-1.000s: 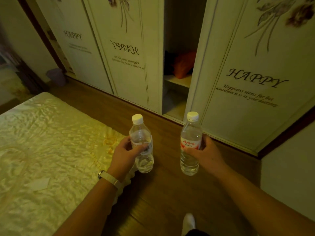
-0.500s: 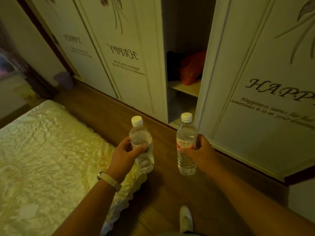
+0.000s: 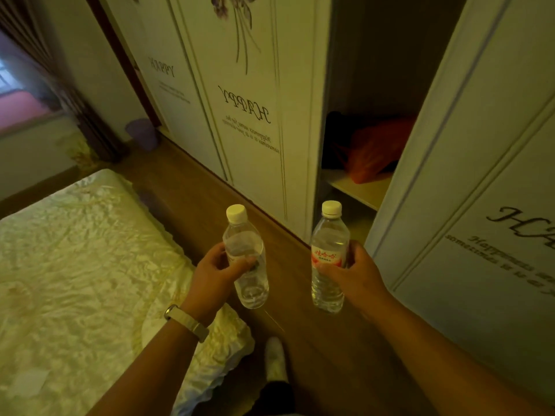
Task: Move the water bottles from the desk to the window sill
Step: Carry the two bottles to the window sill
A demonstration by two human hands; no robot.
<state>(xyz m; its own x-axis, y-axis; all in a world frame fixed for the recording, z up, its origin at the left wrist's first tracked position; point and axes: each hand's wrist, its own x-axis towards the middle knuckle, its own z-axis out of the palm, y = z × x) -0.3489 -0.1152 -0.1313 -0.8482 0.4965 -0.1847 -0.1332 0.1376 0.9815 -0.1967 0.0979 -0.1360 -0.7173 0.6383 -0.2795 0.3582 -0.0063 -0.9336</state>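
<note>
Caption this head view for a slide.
Left hand grips left water bottle, right hand grips right water bottle, between bed and wardrobe.

Bottle by the bed [image 3: 251, 288]: clear, white cap;
Bottle by the wardrobe [image 3: 327, 292]: clear, white cap, red-and-white label;
Wardrobe doors [image 3: 255, 61]: off-white, dark script lettering, purple flower print;
Bedspread [image 3: 75, 265]: pale cream-yellow, glossy crinkled pattern;
Floor [image 3: 192, 187]: brown wood grain;
Bag [image 3: 372, 151]: orange;
Bin [image 3: 142, 133]: purple;
Curtain [image 3: 90, 127]: dark brownish;
Watch strap [image 3: 187, 322]: pale;
Sock [image 3: 275, 358]: white
</note>
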